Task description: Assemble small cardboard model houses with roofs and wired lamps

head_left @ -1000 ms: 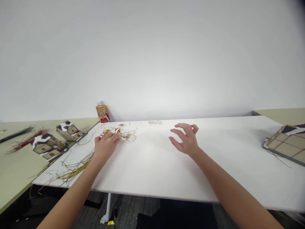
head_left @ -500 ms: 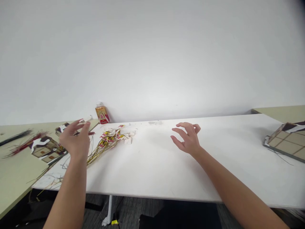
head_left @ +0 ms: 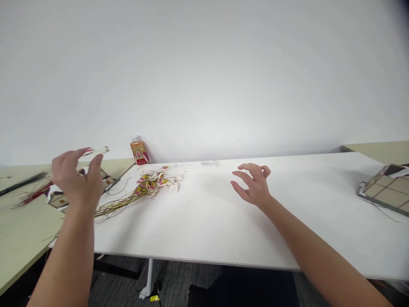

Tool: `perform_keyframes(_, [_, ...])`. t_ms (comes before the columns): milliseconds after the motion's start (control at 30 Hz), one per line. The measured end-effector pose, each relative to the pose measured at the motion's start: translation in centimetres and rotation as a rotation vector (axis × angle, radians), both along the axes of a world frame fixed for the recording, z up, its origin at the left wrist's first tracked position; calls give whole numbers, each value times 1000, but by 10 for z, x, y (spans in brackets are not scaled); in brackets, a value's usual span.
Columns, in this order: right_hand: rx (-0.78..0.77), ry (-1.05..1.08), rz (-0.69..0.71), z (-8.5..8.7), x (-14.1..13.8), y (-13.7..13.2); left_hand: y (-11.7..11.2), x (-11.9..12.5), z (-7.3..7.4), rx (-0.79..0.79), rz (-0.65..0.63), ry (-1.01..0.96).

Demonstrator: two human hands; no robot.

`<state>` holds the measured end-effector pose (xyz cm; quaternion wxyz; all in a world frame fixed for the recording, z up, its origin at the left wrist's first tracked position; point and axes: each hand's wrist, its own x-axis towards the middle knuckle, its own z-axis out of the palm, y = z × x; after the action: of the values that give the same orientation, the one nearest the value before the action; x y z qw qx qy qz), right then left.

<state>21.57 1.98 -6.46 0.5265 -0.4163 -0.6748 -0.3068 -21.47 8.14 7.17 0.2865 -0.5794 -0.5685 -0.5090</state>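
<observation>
My left hand (head_left: 78, 177) is raised over the table's left end, thumb and fingers pinched on a small white paper piece (head_left: 101, 151) with red stripes at one end. Below and to the right of it lies a bundle of thin wire stems (head_left: 119, 202), mostly yellowish. Small red, yellow and white paper pieces (head_left: 151, 184) cluster at the bundle's far end. Over the middle of the white table, my right hand (head_left: 254, 185) hovers with its fingers bent and apart, holding nothing.
A gold and red container (head_left: 139, 152) stands against the wall. At the right is a model house (head_left: 391, 187) on a dark base; small model houses (head_left: 57, 198) at the left are partly hidden by my left hand. Dark wires (head_left: 25, 183) and red wires (head_left: 33, 194) lie on the side table.
My left hand has moved left and slightly up with the paper piece, uncovering more of the wire stems. My right hand stays almost where it was; the view has shifted slightly.
</observation>
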Motion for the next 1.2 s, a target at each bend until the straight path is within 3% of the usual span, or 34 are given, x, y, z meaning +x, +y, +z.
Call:
perform_keyframes(133, [23, -3, 13, 1, 0, 0, -3, -7, 6, 10, 22, 302])
perform_keyframes(233, [16, -8, 17, 0, 1, 0, -8, 6, 1, -91, 23, 448])
perform_keyframes(333, [-15, -24, 12, -2, 2, 1, -18, 39, -20, -256, -73, 558])
perform_keyframes(433, [-41, -35, 13, -4, 3, 1, -26, 83, -54, -351, -289, 625])
perform_keyframes(500, [-59, -35, 15, -5, 4, 1, -27, 114, -76, -271, -436, 734])
perform_keyframes(600, [-94, -11, 48, -5, 3, 0, -25, 164, -99, 13, -563, 870])
perform_keyframes(700, [-188, 166, 143, -1, 2, -1, -19, 215, -107, 206, -665, 849])
perform_keyframes(833, [-442, 575, 409, 9, 7, 1, -19, 267, -110, 344, -760, 785])
perform_keyframes(933, [-720, 705, 596, 15, 13, 3, -25, 280, -117, 362, -846, 792])
perform_keyframes(1033, [-940, 721, 731, 19, 16, 1, -33, 276, -130, 369, -960, 801])
perform_keyframes(1200, [-1066, 866, 921, 25, 14, -4, -36, 271, -143, 308, -1047, 792])
